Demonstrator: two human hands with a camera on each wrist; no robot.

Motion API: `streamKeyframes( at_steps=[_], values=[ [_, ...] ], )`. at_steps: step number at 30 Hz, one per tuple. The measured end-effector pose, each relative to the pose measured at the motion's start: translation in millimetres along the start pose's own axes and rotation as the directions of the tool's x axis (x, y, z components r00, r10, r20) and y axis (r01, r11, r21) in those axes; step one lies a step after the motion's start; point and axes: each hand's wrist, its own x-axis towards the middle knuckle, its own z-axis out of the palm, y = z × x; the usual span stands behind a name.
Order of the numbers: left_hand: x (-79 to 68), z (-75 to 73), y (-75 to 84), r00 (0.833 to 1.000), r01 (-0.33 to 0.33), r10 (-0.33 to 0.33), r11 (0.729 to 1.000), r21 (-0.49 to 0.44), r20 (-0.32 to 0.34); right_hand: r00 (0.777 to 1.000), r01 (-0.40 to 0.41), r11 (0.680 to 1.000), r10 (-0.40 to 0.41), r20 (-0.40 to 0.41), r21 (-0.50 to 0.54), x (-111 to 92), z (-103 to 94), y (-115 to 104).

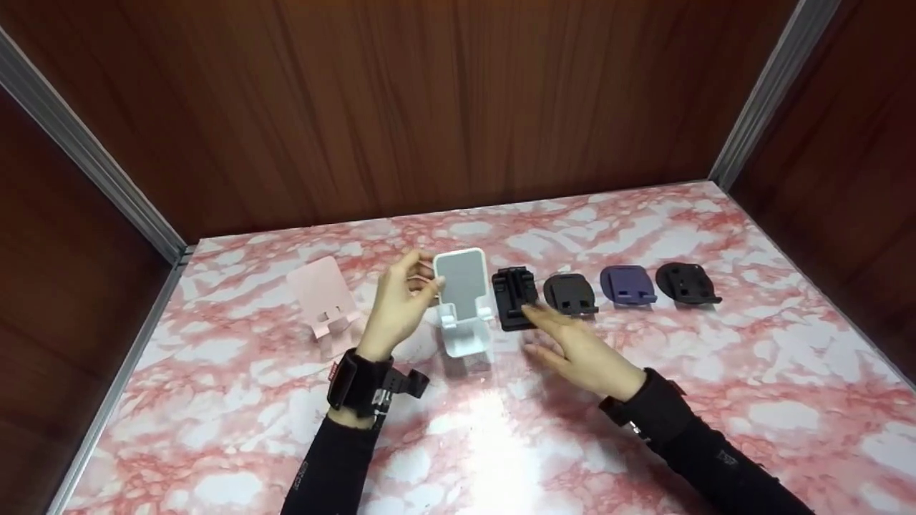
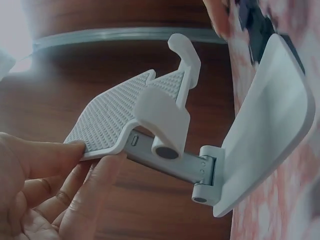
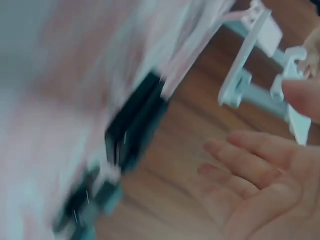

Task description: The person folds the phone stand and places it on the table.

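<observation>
In the head view my left hand (image 1: 401, 297) pinches the left edge of a white phone stand (image 1: 461, 286) with a grey padded face. The left wrist view shows thumb and fingers on the edge of its padded plate (image 2: 115, 110), with the stand's hinged arm unfolded and its white base (image 2: 267, 125) close by the marbled table. My right hand (image 1: 583, 354) has relaxed, extended fingers and holds nothing. Its fingertips overlap the near end of a folded black phone stand (image 1: 514, 286) in the head view; whether they touch it I cannot tell.
Right of the black stand, a row holds a dark round-backed stand (image 1: 569, 292), a purple one (image 1: 627, 283) and a black one (image 1: 685, 282). A pink phone stand (image 1: 322, 286) stands to the left. Wood panels (image 1: 458, 107) enclose the marbled table (image 1: 236, 400) at back and sides.
</observation>
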Motion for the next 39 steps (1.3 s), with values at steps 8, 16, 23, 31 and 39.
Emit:
streamKeyframes(
  at_steps=[8,16,23,31,39],
  values=[
    [-7.9,10.2,16.4,0.996,0.017,-0.009,0.995,-0.094,0.087,0.979,-0.195,0.834,0.134,0.152,0.516,4.7,7.4,-4.7],
    [-12.5,18.4,22.0,0.99,0.029,-0.003,0.983,-0.183,0.139,0.944,-0.325,0.448,0.206,0.257,0.833,2.3,20.6,-0.4],
    [-12.1,21.9,19.7,0.992,-0.014,0.031,0.989,-0.145,0.119,0.95,-0.303,0.316,0.171,0.261,0.899,-0.9,20.6,-7.9],
    [-11.3,22.2,10.9,0.961,-0.037,0.066,0.993,-0.111,0.27,0.945,-0.325,0.316,0.153,0.291,0.891,-2.7,18.4,-18.8],
    [-10.1,20.3,6.6,0.954,-0.047,0.085,0.99,-0.136,0.288,0.944,-0.33,0.326,0.138,0.3,0.886,-3.9,17.1,-22.7]
  ],
)
